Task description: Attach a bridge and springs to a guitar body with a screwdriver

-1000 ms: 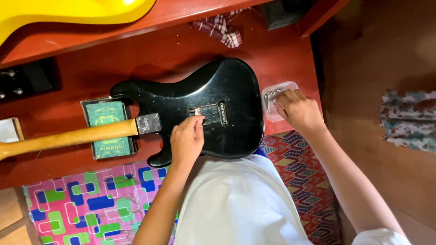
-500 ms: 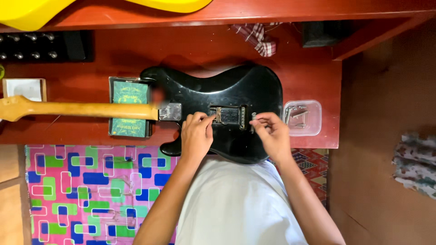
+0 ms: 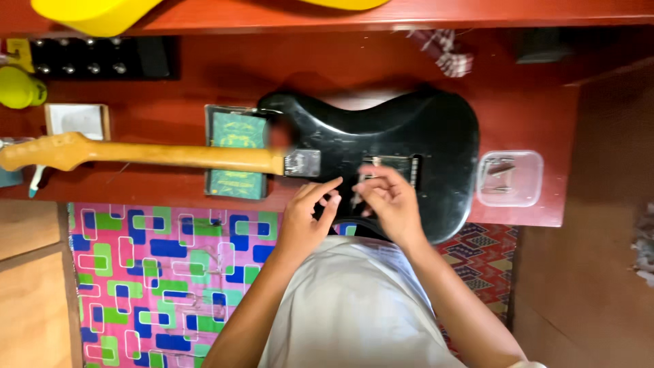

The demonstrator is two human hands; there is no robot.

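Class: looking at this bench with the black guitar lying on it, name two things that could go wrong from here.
The black guitar overhangs the table edge toward the person, so pressure from the left hand and right hand might tip it. The open parts container sits near the table's corner and could be knocked off.

A guitar body lies flat on the table, its neck running out to the left. Under the neck, just left of the body, lies a flat packet. Right of the body, near the table's corner, sits a lidless tub with small metal parts in it. The left hand and right hand meet over the body's near edge, close together. Further left along the neck lies a small box. A patterned mat lies on the floor below the table's near edge.
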